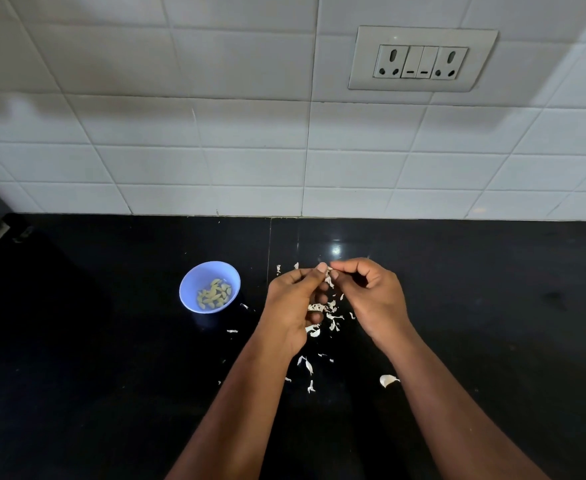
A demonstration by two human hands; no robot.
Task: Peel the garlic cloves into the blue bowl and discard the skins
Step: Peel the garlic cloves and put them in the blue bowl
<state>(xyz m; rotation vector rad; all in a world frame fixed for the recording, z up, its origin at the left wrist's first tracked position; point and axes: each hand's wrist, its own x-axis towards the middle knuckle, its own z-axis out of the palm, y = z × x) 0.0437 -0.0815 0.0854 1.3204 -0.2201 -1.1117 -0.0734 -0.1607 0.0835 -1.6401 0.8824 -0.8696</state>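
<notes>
Both hands raised over the black table point(111, 358), fingertips meeting. Left hand point(293, 299) and right hand point(371, 292) pinching one clove point(329, 270), mostly hidden between the fingers. Skins point(322, 317) scattered below and near the hands. Blue bowl point(209, 286) to the left, holding peeled cloves point(214, 293).

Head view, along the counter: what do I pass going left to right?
blue bowl holding peeled cloves → left hand → scattered skins → right hand; a lone unpeeled clove lies nearer, right of the skins.
</notes>
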